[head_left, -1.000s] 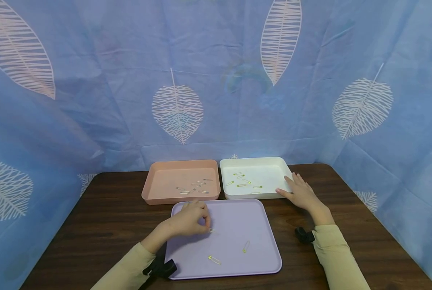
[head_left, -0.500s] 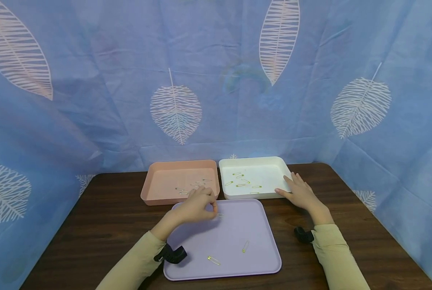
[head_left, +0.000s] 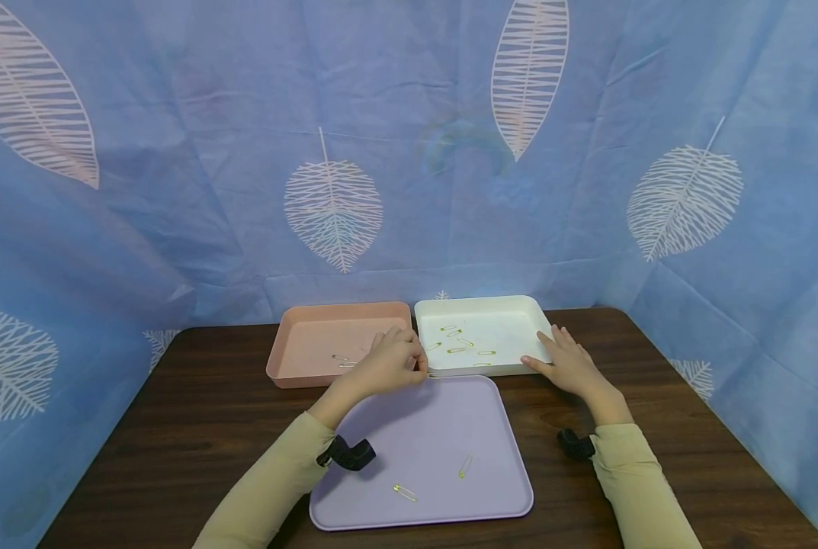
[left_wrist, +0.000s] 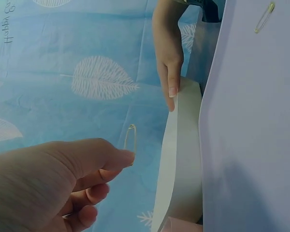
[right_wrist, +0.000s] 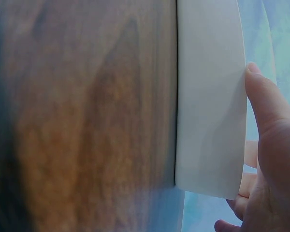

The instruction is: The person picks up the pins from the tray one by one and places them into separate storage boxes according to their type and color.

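My left hand (head_left: 389,362) pinches a yellowish safety pin (left_wrist: 135,140) between thumb and index finger, the pin's coil end sticking up in the left wrist view. In the head view this hand is over the far edge of the purple tray (head_left: 436,435), by the corner where the pink tray (head_left: 312,343) meets the white tray (head_left: 511,324). My right hand (head_left: 573,367) rests at the white tray's near right corner, thumb on the front rim and fingers extended along the side. Two yellow safety pins (head_left: 405,492) lie apart on the purple tray.
Several yellow safety pins (head_left: 486,353) lie in the white tray. Silver-looking safety pins (head_left: 341,357) lie in the pink tray, partly hidden by my left hand. All three trays stand on a dark wooden table (head_left: 196,427), with a blue leaf-patterned cloth (head_left: 409,191) behind.
My left hand has lifted a pin from the purple tray's middle and moved away from me and rightward, toward the white tray. The right hand has stayed at the white tray's corner.
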{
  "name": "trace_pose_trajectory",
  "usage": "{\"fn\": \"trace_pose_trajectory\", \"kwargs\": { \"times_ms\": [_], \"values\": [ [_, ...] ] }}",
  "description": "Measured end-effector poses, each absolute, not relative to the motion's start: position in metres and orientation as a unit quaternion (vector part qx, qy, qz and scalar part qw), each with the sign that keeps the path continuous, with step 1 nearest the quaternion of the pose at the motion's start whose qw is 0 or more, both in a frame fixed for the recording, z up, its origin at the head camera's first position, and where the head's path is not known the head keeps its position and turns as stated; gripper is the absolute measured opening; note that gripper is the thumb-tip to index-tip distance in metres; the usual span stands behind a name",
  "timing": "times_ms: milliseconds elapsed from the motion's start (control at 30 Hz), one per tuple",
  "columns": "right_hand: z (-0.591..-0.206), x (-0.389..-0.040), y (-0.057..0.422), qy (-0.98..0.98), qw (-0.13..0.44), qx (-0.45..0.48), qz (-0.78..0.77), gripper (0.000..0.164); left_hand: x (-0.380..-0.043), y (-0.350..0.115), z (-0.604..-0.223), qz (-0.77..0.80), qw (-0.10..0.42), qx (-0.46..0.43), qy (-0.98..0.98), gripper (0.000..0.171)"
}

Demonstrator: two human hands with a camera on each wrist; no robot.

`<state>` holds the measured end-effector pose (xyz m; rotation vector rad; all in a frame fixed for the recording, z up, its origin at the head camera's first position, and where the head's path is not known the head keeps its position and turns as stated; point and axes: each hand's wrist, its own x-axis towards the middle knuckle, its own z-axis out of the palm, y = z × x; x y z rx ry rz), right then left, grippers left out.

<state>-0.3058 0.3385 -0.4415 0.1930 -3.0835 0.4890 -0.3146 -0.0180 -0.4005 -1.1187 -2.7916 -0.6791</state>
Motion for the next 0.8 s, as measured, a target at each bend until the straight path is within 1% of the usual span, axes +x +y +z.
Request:
{"fn": "trace_pose_trajectory", "kwargs": {
  "times_ms": [133, 467, 667, 800],
  "values": [
    [-0.441, -0.306, 0.338, -0.986, 0.009, 0.062, 0.156, 0.085, -0.321, -0.009, -0.399, -0.223, 0.050, -0.352, -0.908, 0.013],
    [-0.440, -0.305, 0.338, -0.986, 0.015, 0.065, 0.152, 0.084, -0.337, 0.016, -0.396, -0.236, 0.057, -0.322, -0.915, 0.009],
    [-0.440, -0.305, 0.338, -0.986, 0.017, 0.066, 0.150, 0.084, -0.345, 0.032, -0.395, -0.221, 0.082, -0.313, -0.920, 0.010],
    [-0.441, -0.305, 0.338, -0.987, 0.018, 0.065, 0.147, 0.084, -0.352, 0.041, -0.397, -0.215, 0.089, -0.301, -0.925, 0.009]
  ]
}}
